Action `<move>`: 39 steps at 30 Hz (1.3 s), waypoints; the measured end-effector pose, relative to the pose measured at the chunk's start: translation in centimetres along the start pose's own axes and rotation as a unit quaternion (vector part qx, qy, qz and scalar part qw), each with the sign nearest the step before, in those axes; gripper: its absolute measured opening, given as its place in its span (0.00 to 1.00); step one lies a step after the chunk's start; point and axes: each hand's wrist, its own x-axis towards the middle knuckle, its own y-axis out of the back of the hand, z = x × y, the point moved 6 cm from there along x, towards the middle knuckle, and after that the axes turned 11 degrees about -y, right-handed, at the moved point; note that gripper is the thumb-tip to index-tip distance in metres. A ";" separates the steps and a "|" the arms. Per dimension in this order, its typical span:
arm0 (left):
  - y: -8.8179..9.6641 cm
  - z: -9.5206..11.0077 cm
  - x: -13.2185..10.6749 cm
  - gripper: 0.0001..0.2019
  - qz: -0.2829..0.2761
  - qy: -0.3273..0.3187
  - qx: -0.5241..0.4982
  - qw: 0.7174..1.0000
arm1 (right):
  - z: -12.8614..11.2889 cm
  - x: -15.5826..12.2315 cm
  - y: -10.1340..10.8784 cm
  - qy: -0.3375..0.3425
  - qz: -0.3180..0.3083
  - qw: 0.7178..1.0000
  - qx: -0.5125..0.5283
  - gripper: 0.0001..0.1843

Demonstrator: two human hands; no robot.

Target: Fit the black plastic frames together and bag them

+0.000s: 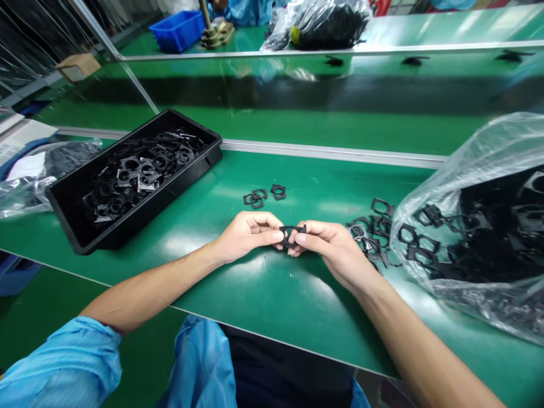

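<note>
Between my two hands is a small black plastic frame (290,237) with a round opening, held just above the green tabletop. My left hand (250,235) pinches its left end between thumb and fingers. The right end is gripped by my right hand (325,241) in the same way. Several similar black frames (257,197) lie on the table just beyond my hands. To the right, a loose heap of frames (374,229) spills from the mouth of a clear plastic bag (463,164), which holds many more.
A black tray (204,157) partly filled with black frames stands at the left. Behind it runs a metal rail (331,152) along the table's back. Plastic-wrapped material (76,161) lies at far left. On the far bench are a blue bin (178,31) and a bagged black bundle (329,25).
</note>
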 end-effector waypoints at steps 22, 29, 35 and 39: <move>-0.3 -0.2 0.0 0.17 -0.002 0.031 -0.064 0.997 | 0.4 0.4 0.2 0.004 0.019 1.000 -0.014 0.19; 0.3 0.1 0.2 0.16 0.040 0.003 -0.013 0.999 | -0.2 0.1 0.5 0.029 0.069 0.996 -0.043 0.22; 0.3 0.0 0.2 0.18 0.058 -0.004 0.028 0.998 | -0.3 0.1 0.7 0.057 0.109 0.990 -0.074 0.22; 0.2 -0.3 0.0 0.19 0.054 -0.010 0.049 0.997 | 0.0 0.2 0.7 0.066 0.106 0.988 -0.095 0.22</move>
